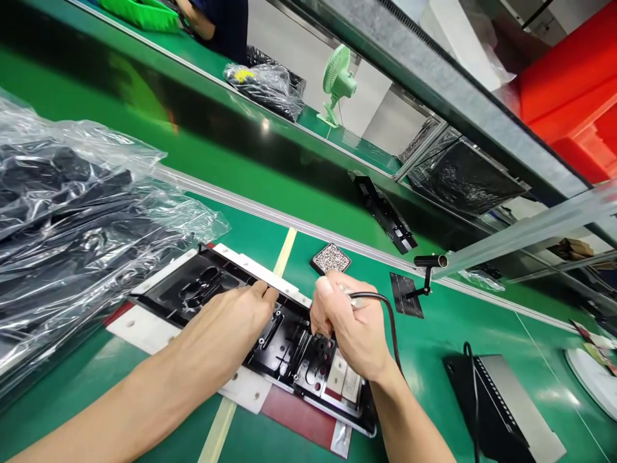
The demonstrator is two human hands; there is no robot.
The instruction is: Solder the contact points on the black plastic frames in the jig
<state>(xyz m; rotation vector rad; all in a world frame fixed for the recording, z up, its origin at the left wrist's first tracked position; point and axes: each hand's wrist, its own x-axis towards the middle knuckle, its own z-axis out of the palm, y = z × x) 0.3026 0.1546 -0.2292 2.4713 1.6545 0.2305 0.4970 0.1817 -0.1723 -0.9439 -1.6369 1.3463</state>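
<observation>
A long black plastic housing (277, 350) lies open side up in a white and red fixture (249, 390). My left hand (241, 315) is over its middle, with the fingers bunched and the tips down at the far edge. What they pinch, if anything, is hidden. My right hand (347, 321) is closed around a corded tool that looks like a soldering iron; its black cable (393, 328) runs out over my wrist. The tool's tip is hidden behind my fingers, above the housing's right part. A black tube-shaped stand (427, 273) stands to the right on a dark plate.
Plastic-wrapped black parts (72, 218) are piled at the left. Behind the housing lies a small speckled pad (331, 258). A long black part (385, 215) rests beyond the rail. To the right lies a black and grey panel (501, 405). A co-worker (224, 29) stands across the line near a green fan (337, 80).
</observation>
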